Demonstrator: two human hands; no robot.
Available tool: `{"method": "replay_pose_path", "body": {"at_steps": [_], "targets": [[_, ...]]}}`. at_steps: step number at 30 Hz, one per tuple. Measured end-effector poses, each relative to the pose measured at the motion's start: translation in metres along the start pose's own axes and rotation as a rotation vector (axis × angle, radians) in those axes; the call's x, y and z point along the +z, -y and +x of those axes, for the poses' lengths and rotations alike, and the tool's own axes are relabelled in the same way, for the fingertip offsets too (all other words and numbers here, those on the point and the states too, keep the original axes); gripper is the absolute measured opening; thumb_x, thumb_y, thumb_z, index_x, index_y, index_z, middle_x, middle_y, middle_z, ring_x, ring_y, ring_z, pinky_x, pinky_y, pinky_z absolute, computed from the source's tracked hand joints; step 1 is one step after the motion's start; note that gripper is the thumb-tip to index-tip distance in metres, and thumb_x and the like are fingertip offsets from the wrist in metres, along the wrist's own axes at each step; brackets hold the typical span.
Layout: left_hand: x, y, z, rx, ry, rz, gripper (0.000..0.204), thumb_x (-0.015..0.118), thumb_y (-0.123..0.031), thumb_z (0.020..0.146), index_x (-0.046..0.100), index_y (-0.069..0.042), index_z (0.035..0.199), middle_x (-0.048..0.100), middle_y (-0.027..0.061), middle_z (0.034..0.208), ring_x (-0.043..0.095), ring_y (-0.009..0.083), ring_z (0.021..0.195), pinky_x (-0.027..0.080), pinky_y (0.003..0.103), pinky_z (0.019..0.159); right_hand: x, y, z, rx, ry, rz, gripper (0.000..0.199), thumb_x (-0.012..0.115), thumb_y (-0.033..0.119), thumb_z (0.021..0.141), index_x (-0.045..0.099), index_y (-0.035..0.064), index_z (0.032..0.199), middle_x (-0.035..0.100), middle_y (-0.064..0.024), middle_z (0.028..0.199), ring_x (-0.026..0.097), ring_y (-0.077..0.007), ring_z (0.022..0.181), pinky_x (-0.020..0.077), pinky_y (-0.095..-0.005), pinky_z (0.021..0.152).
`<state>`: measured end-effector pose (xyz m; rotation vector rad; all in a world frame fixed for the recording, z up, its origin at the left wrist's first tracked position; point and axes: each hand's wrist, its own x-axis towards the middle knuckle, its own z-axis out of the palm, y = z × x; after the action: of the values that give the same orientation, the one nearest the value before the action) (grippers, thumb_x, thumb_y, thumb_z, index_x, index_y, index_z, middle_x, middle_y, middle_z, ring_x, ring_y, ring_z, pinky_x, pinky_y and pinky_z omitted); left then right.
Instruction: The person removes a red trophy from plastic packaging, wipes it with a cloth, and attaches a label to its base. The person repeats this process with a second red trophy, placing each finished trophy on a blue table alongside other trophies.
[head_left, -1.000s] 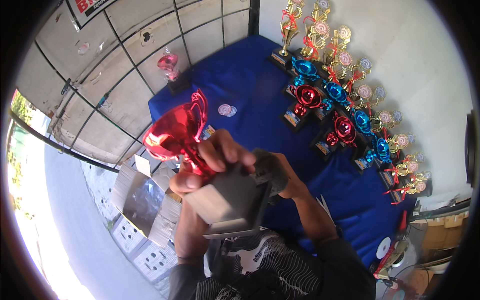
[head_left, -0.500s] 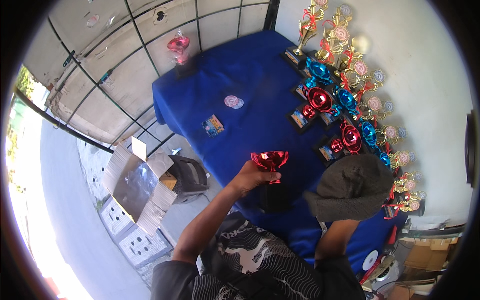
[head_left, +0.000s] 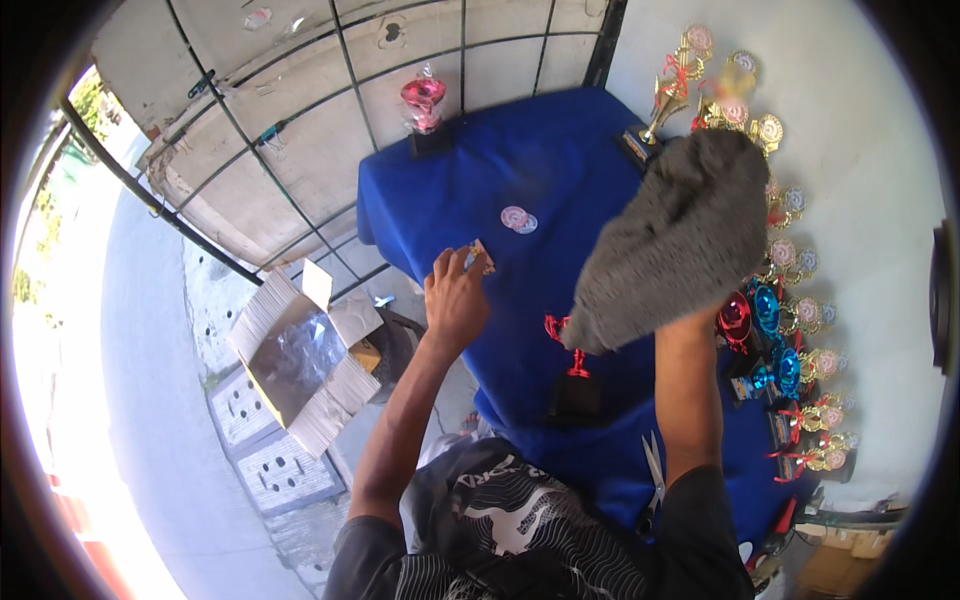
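Observation:
My left hand is at the middle-left of the blue-covered table, its fingers curled down onto a small colourful printed card. A dark grey fuzzy cloth covers my right hand, so its fingers are hidden; only the forearm shows below it. Under the cloth's lower left corner stands a shiny red trophy cup on a black base, its bowl partly covered from view. Two round printed discs lie overlapping on the table beyond my left hand.
A wrapped pink-red trophy stands at the table's far left corner. Gold, red and blue trophies line the right wall, several behind the cloth. Scissors lie near my right forearm. An open cardboard box with clear plastic stands left.
My left hand has let go of the red trophy cup, which now stands on the table, and has moved up-left to the card. The grey cloth has moved farther away with my right arm.

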<state>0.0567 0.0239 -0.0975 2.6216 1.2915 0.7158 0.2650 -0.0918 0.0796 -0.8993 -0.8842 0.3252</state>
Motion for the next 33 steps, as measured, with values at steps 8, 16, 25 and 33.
{"method": "replay_pose_path", "body": {"at_steps": [8,16,25,33], "targets": [[0.012,0.024,0.038,0.1,0.373,-0.038,0.056,0.066,-0.003,0.08,0.066,-0.016,0.134,0.051,0.0138,0.145,0.051,0.0351,0.132,0.052,0.049,0.101,0.161,-0.108,0.104,-0.243,-0.116,0.279,0.019,0.053,0.022,0.107,0.051,0.0063,0.118,0.062,-0.0057,0.1,0.062,-0.0158,0.088,0.0527,-0.0333,0.075],[0.011,0.036,0.061,-0.043,0.264,-0.174,0.049,0.067,-0.004,0.08,0.07,-0.012,0.128,0.062,0.0199,0.128,0.061,0.0387,0.12,0.056,0.046,0.096,0.097,-0.173,0.074,0.489,0.619,-0.877,0.035,0.068,0.023,0.095,0.068,-0.0036,0.118,0.073,-0.0151,0.102,0.068,-0.0213,0.094,0.054,-0.0375,0.081],[-0.043,0.028,0.076,-0.061,0.357,-0.643,0.071,0.078,0.001,0.075,0.056,0.005,0.142,0.075,0.0178,0.09,0.073,0.0196,0.083,0.055,0.033,0.076,0.016,-0.102,0.004,0.112,0.789,-0.68,0.03,0.067,0.005,0.093,0.067,-0.0033,0.122,0.073,-0.0161,0.111,0.072,-0.0241,0.101,0.0567,-0.0354,0.09],[-0.096,-0.007,0.05,-0.115,0.319,-1.233,0.039,0.076,0.0,0.088,0.065,0.008,0.125,0.075,0.0082,0.087,0.067,0.0074,0.08,0.053,0.024,0.071,0.022,-0.079,-0.05,0.496,0.364,0.034,0.016,0.064,-0.003,0.095,0.059,-0.0029,0.11,0.068,-0.0083,0.087,0.071,-0.0152,0.084,0.061,-0.0282,0.072]]}}
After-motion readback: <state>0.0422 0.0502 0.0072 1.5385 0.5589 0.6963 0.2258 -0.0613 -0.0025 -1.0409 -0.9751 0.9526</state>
